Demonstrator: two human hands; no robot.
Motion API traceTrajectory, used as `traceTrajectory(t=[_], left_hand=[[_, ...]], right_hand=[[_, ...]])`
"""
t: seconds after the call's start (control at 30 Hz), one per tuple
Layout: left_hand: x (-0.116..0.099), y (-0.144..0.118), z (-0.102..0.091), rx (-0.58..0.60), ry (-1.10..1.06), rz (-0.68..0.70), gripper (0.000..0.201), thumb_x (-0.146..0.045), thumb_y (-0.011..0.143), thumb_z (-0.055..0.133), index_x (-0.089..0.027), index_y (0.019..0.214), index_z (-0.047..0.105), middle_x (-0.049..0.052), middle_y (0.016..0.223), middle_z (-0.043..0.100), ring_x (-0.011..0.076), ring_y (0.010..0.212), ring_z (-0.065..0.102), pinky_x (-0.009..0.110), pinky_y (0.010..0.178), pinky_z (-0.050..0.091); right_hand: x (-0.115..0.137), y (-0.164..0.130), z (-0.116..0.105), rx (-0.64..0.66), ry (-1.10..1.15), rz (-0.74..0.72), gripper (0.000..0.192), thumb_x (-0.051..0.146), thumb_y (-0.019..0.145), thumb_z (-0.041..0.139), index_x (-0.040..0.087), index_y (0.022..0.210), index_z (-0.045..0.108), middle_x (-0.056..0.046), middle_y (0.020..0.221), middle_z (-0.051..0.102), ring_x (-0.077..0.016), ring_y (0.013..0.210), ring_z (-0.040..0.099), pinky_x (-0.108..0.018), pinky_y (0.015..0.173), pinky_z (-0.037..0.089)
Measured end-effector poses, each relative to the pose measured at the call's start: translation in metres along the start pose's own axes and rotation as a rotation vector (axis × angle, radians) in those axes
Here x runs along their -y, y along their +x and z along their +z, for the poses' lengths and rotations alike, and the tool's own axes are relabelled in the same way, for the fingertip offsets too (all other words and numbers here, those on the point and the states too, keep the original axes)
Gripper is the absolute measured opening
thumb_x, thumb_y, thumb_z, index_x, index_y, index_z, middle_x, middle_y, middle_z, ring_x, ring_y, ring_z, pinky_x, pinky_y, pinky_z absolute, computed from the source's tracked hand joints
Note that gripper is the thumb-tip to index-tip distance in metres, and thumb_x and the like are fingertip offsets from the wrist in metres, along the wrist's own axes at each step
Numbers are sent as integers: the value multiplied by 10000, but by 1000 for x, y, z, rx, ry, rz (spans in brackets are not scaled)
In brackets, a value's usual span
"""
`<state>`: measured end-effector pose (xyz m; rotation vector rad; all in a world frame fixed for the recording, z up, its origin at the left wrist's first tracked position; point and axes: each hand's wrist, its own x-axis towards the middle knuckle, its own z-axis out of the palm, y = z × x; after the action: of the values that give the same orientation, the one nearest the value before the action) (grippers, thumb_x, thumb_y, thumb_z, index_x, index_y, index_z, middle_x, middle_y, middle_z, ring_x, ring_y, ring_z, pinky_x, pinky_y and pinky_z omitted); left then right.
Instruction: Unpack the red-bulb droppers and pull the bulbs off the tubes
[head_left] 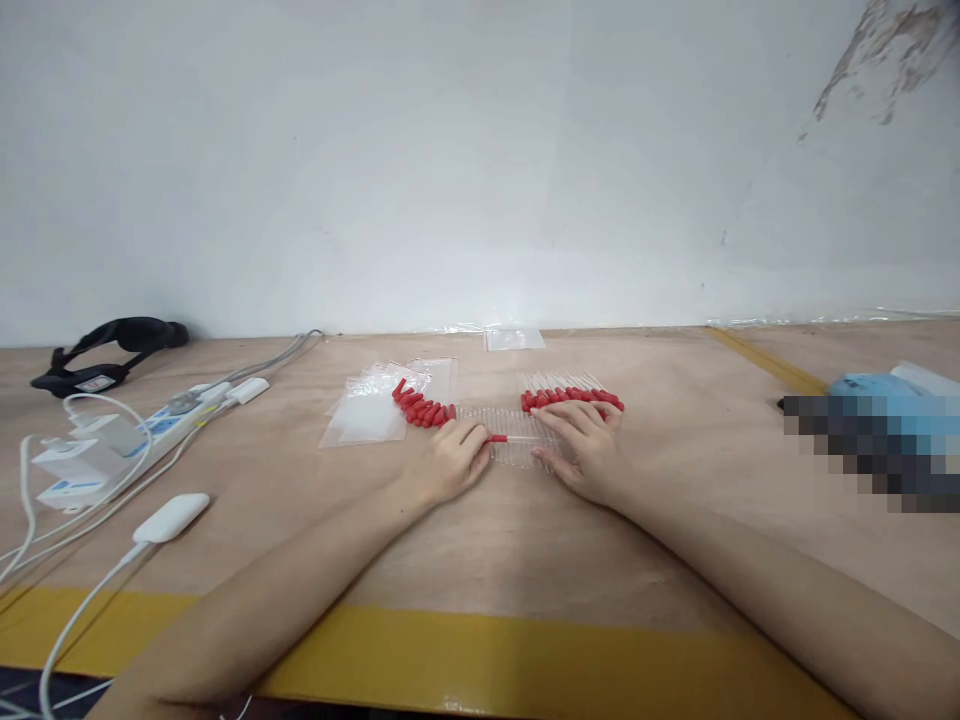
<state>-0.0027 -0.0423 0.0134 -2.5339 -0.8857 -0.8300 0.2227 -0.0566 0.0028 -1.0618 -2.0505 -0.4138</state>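
Observation:
Clear droppers with red rubber bulbs lie on the brown table [487, 540] in two rows: a left row [421, 408] and a right row [571, 397]. My left hand [450, 462] pinches the red bulb of one dropper [517, 439] that lies across the clear tubes. My right hand [585, 445] rests flat, fingers spread, on the tubes just below the right row. A pile of small clear plastic bags [371, 410] lies to the left of the droppers.
A white power strip [161, 425] with plugs, white adapters and cables occupies the left side. A black strap device [105, 350] lies by the wall. One more clear bag [514, 339] sits at the back. A blurred blue-black patch [870, 440] is at right. Yellow tape [525, 660] marks the front edge.

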Motion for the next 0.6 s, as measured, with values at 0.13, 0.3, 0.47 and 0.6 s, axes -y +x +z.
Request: traceTrajectory(t=[0.13,0.3,0.47,0.6], left_hand=[[-4,-5,8,-74,-56,43,97,-164,844,406,-162,835,503,54,837,578,158,787,536,282,714,422],[-7,-2,5,-109,-78,34,136,-235,827,487,-165,939,523,60,896,592,172,825,527,312,732,402],[-9,1,3,-64,-53,91,122,-292,821,521,-187,866,564,32,849,618,173,823,523,337,761,356],[-10,2,1,-39,-52,120,118,-269,837,497,-181,824,575,19,781,629,161,800,518,342,792,332]], right_hand=[[0,-2,3,101,1,-40,249,362,850,452,237,1003,603,-24,833,646,-153,816,503,-408,903,145],[7,-3,3,199,56,-53,216,275,873,412,223,871,622,-6,731,612,-138,770,482,-376,844,178],[15,-1,4,230,120,-54,273,276,888,371,184,771,601,-10,690,597,-132,748,472,-366,840,184],[13,-1,4,199,156,-90,282,310,881,396,204,754,624,9,614,584,-116,690,459,-364,830,179]])
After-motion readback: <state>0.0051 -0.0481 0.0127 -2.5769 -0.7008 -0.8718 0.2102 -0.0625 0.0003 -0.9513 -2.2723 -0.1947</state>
